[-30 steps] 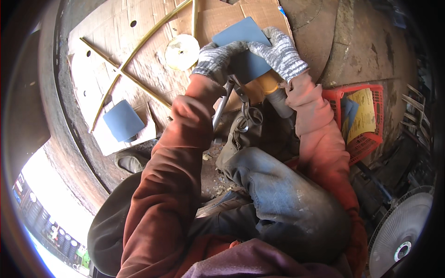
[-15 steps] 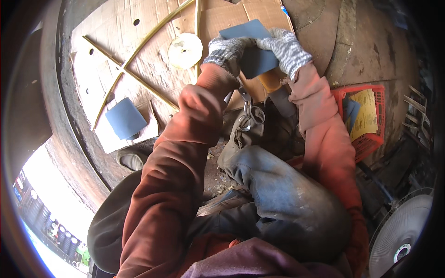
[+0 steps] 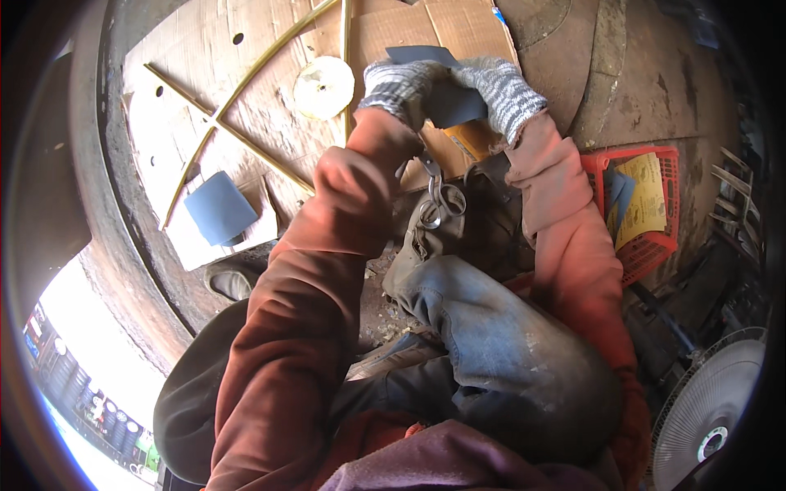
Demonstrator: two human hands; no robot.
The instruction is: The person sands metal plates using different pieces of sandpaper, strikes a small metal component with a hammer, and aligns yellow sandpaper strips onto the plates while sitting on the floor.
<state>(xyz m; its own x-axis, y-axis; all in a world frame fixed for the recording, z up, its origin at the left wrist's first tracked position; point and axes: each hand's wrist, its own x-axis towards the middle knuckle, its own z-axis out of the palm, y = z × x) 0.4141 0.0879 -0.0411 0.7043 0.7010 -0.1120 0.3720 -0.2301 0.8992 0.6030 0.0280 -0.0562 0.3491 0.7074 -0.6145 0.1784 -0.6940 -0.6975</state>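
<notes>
A blue-grey sheet of sandpaper (image 3: 457, 106) is held over the cardboard, bent between my two gloved hands. My left hand (image 3: 399, 85) has its fingers closed on the left side of it. On the opposite side my right hand (image 3: 498, 88) grips it too, and the gloves nearly meet in the middle, hiding part of the sheet. Beneath the sheet and close to my right wrist an orange-yellow object (image 3: 473, 141) shows in part. A pair of scissors (image 3: 442, 199) lies below the hands, by my shoe, handles toward me.
Cardboard (image 3: 270, 41) covers the floor ahead, bearing crossed brass-coloured strips (image 3: 262, 76) and a pale round disc (image 3: 324, 87). Another blue-grey sheet (image 3: 219, 208) lies at the left. To the right stands a red basket (image 3: 673, 196) with yellow and blue sheets; a fan (image 3: 711, 425) is nearer.
The sheet has bent between my hands, and less of its surface shows. Both hands have shifted slightly while keeping hold of it.
</notes>
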